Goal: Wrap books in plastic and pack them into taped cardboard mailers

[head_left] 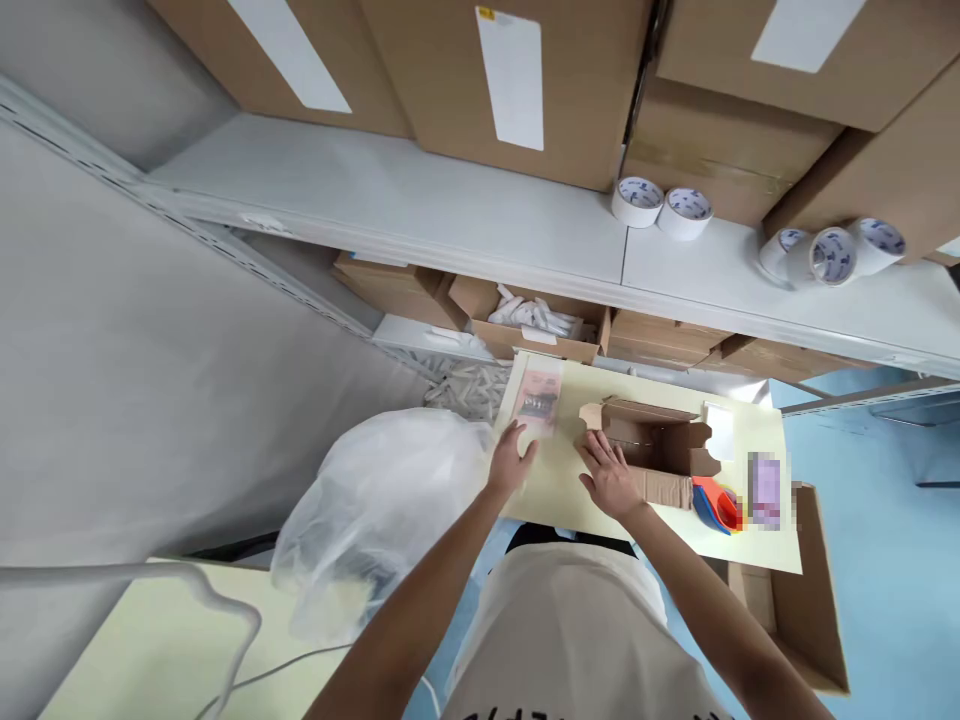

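Presently the left hand (512,462) is relaxed, thumb apart, with a pink-printed packet (538,398) at its one o'clock; whether they touch I can't tell. The right hand (611,485), fingers spread, rests on the near-left side of the flapped cardboard box (660,487), which stands between it and a white card (718,432) at two o'clock. Red and blue plastic pieces (712,505) sit at three, a bulging plastic sack (390,500) crowds nine, and a loaded shelf (420,190) spans twelve
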The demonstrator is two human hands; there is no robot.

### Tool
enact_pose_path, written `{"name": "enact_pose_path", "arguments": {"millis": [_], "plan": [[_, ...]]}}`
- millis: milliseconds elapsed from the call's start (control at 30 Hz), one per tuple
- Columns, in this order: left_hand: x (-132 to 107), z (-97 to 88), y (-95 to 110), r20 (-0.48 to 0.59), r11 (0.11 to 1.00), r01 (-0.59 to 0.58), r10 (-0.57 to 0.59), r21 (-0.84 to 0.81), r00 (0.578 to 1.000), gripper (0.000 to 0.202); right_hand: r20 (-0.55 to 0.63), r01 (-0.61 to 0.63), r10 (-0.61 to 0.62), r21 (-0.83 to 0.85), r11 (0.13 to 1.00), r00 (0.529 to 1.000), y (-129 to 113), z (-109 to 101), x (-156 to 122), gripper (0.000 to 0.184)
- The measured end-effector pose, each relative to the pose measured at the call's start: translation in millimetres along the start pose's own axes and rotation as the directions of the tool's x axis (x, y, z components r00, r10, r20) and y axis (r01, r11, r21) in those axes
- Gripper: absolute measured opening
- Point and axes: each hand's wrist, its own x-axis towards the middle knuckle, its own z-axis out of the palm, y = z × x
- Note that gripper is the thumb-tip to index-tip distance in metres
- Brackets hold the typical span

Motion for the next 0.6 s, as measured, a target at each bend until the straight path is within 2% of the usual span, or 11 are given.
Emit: {"name": "enact_pose_path", "arguments": {"millis": [67,100,200,267,367,500,600], "plan": [[22.9,-5.2,-13.2,0.011,0.979,0.164,-0.167,0.12,0.986,0.04,-0.016,-0.013,0.013,-0.004,1.0,1.0,-0.1,3.1,-1.6,0.056],[34.6,-5.2,-17.6,0.019,0.967,0.207,-0.213,0.15,0.977,0.042,-0.025,-0.015,0.015,-0.006,1.0,1.0,-0.1,4.9,-3.1,0.055],[64.4,4.3,-21.6,0.023,0.94,0.28,-0.289,0.194,0.957,0.056,-0.056,-0.029,0.028,-0.028,0.999,0.998,-1.8,10.2,-7.4,0.053],[76.0,15.1,-18.9,0.011,0.921,0.318,-0.329,0.223,0.944,0.065,-0.071,-0.045,0.042,-0.046,0.998,0.997,-4.3,12.4,-8.8,0.05],[80.7,28.9,-12.7,-0.002,0.919,0.312,-0.321,0.241,0.947,0.063,-0.075,-0.071,0.067,-0.054,0.996,0.995,-8.3,12.9,-9.3,0.049],[77.7,35.2,-13.2,-0.01,0.941,0.266,-0.27,0.207,0.963,0.054,-0.064,-0.09,0.087,-0.042,0.995,0.994,-11.1,11.9,-10.2,0.049],[77.4,36.7,-23.2,-0.027,0.954,0.296,-0.295,0.057,0.955,0.05,-0.051,-0.093,0.092,-0.03,0.995,0.994,-11.0,12.0,-11.3,0.051]]}}
